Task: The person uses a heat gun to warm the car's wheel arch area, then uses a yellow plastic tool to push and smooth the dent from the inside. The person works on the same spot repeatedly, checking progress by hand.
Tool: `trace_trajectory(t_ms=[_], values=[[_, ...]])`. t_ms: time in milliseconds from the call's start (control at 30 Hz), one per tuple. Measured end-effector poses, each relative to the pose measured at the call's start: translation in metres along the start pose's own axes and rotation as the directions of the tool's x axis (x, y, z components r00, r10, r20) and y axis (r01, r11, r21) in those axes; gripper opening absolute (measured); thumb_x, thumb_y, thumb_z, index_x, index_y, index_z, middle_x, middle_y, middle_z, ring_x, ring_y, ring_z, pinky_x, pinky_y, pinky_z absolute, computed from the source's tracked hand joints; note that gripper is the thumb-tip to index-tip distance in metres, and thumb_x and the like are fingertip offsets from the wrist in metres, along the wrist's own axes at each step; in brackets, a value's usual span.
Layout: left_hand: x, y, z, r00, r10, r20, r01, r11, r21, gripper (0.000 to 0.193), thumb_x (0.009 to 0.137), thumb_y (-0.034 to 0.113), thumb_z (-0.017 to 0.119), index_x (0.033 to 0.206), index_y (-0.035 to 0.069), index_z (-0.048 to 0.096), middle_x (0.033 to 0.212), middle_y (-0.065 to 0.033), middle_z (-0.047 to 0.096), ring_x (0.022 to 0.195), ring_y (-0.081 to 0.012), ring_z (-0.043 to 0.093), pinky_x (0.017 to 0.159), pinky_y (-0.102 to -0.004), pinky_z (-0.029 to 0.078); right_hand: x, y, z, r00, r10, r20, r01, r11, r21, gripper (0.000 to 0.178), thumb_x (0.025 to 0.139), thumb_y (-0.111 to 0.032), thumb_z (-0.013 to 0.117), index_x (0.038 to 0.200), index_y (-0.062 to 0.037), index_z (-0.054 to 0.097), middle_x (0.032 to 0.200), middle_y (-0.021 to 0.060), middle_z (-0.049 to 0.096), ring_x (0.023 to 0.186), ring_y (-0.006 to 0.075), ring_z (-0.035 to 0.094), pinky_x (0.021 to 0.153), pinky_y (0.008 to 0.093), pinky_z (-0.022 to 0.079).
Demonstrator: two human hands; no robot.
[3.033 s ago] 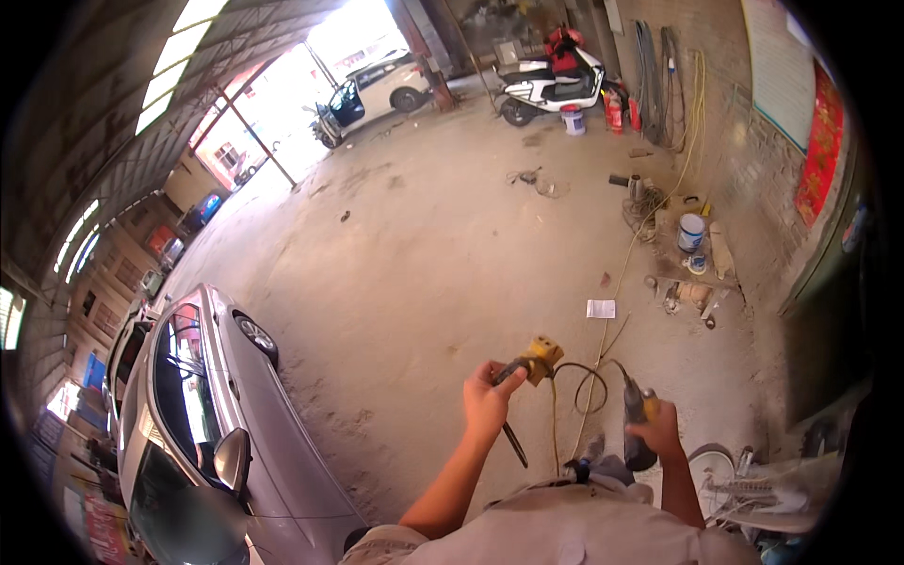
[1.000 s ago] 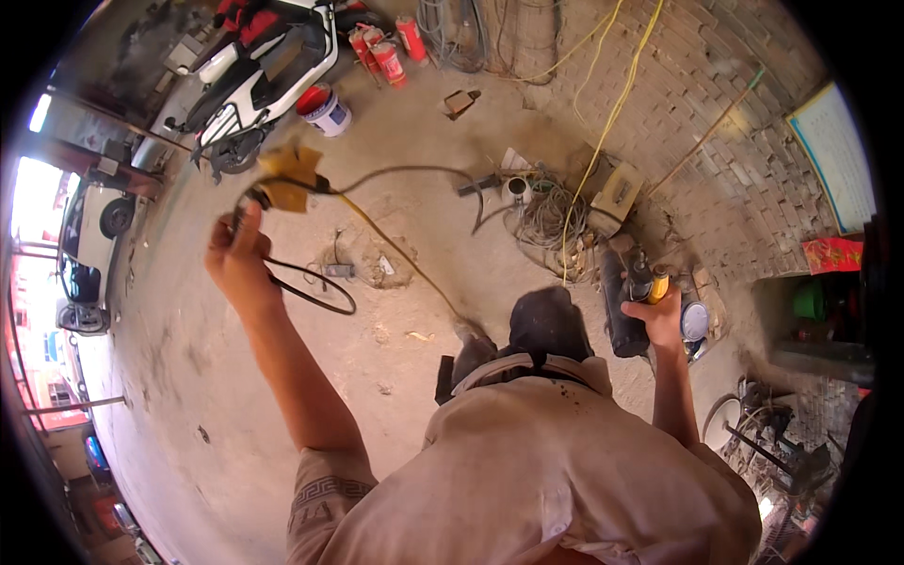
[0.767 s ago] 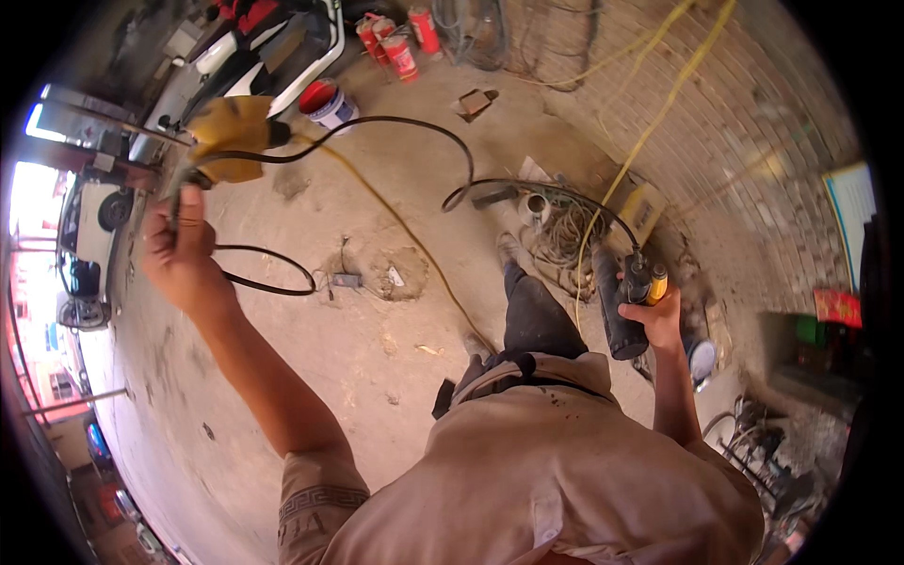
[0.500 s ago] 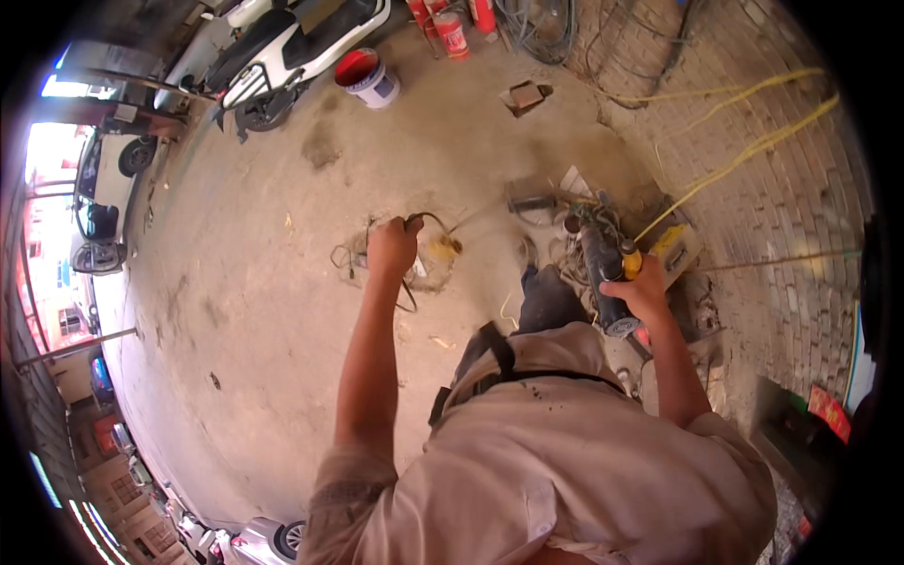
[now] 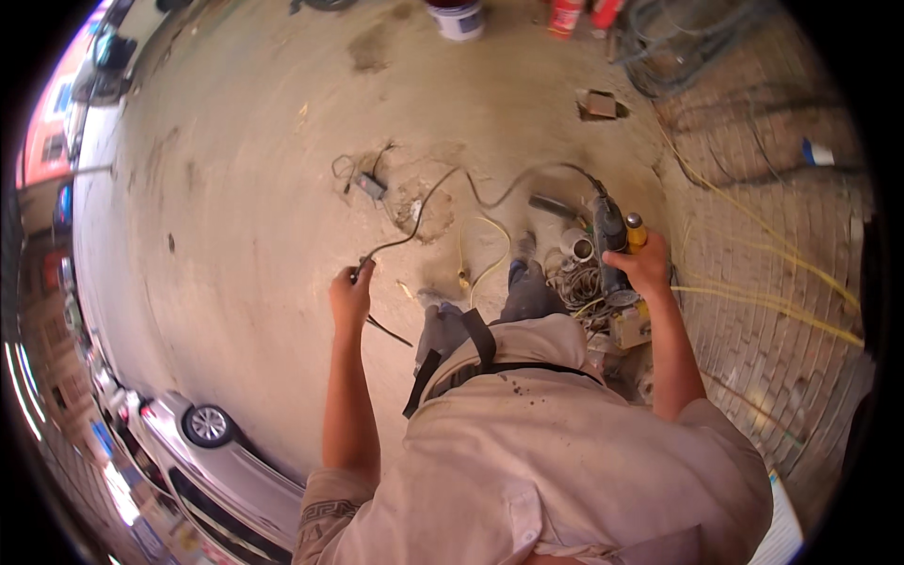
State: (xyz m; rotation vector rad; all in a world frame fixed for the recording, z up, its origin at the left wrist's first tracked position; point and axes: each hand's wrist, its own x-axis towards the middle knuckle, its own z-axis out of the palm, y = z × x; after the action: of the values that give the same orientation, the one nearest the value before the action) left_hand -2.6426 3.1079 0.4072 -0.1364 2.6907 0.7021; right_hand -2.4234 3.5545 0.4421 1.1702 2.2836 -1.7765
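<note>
My right hand (image 5: 648,268) is wrapped round a dark angle grinder (image 5: 612,231) at its yellow side handle (image 5: 637,229). The grinder hangs upright on my right, its round head toward me and its cable end away from me. Out on the left, my left hand (image 5: 351,297) is closed on the grinder's black cable (image 5: 392,244). The cable waves across between the two hands, and a short loose end (image 5: 388,330) dangles below my left fist. Beneath the grinder lies a heap of coiled cord (image 5: 576,282).
A small grey box with a lead (image 5: 370,185) lies by a shallow broken patch of concrete (image 5: 435,212). A yellow cord (image 5: 506,247) loops near my feet. Brick paving (image 5: 753,330) with yellow lines is on the right. A bucket (image 5: 457,21) stands far off; a silver car (image 5: 193,433) is lower left.
My left hand has moved down and left, drawing the cable out across the floor. The grinder has risen slightly in my right hand. The whole view has shifted toward my body.
</note>
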Motion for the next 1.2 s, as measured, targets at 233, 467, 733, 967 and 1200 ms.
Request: trace_trajectory(t_ms=[233, 467, 733, 967, 1200], values=[[-0.04, -0.125, -0.011, 0.939, -0.32, 0.127, 0.333, 0.752, -0.569, 0.033, 0.089, 0.027, 0.076, 0.099, -0.002, 0.065, 0.067, -0.0062, 0.065, 0.058, -0.0121, 0.061, 0.054, -0.0262, 0.045, 0.011, -0.065, 0.097, 0.958, -0.195, 0.209, 0.222, 0.968, -0.113, 0.027, 0.067, -0.004, 0.083, 0.09, 0.0011, 0.07, 0.08, 0.0009, 0.066, 0.073, 0.0115, 0.059, 0.07, 0.0314, 0.05], [-0.049, -0.239, -0.062, 0.937, -0.256, 0.239, 0.296, 0.215, -0.931, 0.019, 0.086, 0.014, 0.072, 0.093, 0.001, 0.059, 0.075, -0.01, 0.065, 0.075, -0.0191, 0.067, 0.073, -0.0301, 0.049, -0.019, -0.131, 0.241, 0.883, -0.31, 0.352, 0.382, 0.911, -0.155, 0.028, 0.068, -0.006, 0.083, 0.092, 0.0004, 0.07, 0.081, 0.0014, 0.069, 0.074, 0.0098, 0.06, 0.072, 0.03, 0.052], [-0.066, -0.275, -0.173, 0.981, -0.193, -0.005, -0.006, -0.006, -1.0, 0.018, 0.097, 0.016, 0.065, 0.101, -0.001, 0.063, 0.072, -0.0042, 0.061, 0.076, -0.0185, 0.066, 0.078, -0.0326, 0.051, -0.079, -0.231, 0.43, 0.693, -0.358, 0.625, 0.541, 0.832, -0.124, 0.03, 0.069, -0.009, 0.084, 0.094, 0.0001, 0.069, 0.081, 0.0006, 0.067, 0.074, 0.0085, 0.056, 0.072, 0.0292, 0.05], [-0.029, -0.267, -0.214, 0.955, -0.201, -0.216, -0.203, 0.08, -0.976, 0.024, 0.104, 0.021, 0.06, 0.114, 0.0, 0.063, 0.103, -0.0062, 0.069, 0.1, -0.0156, 0.064, 0.096, -0.0317, 0.048, -0.129, -0.304, 0.599, 0.392, -0.325, 0.861, 0.566, 0.822, 0.053, 0.029, 0.071, -0.01, 0.086, 0.093, -0.0004, 0.07, 0.082, -0.0018, 0.068, 0.075, 0.007, 0.057, 0.071, 0.0287, 0.05], [0.012, -0.322, -0.242, 0.868, -0.325, -0.375, -0.427, -0.106, -0.898, 0.067, 0.1, 0.035, 0.064, 0.147, -0.002, 0.033, 0.141, -0.0124, 0.049, 0.129, -0.0205, 0.047, 0.111, -0.0363, 0.038, -0.169, -0.334, 0.773, 0.121, -0.077, 0.99, 0.47, 0.883, 0.011, 0.038, 0.07, -0.018, 0.091, 0.099, -0.001, 0.072, 0.09, 0.0024, 0.073, 0.08, 0.0084, 0.063, 0.076, 0.0282, 0.052]])
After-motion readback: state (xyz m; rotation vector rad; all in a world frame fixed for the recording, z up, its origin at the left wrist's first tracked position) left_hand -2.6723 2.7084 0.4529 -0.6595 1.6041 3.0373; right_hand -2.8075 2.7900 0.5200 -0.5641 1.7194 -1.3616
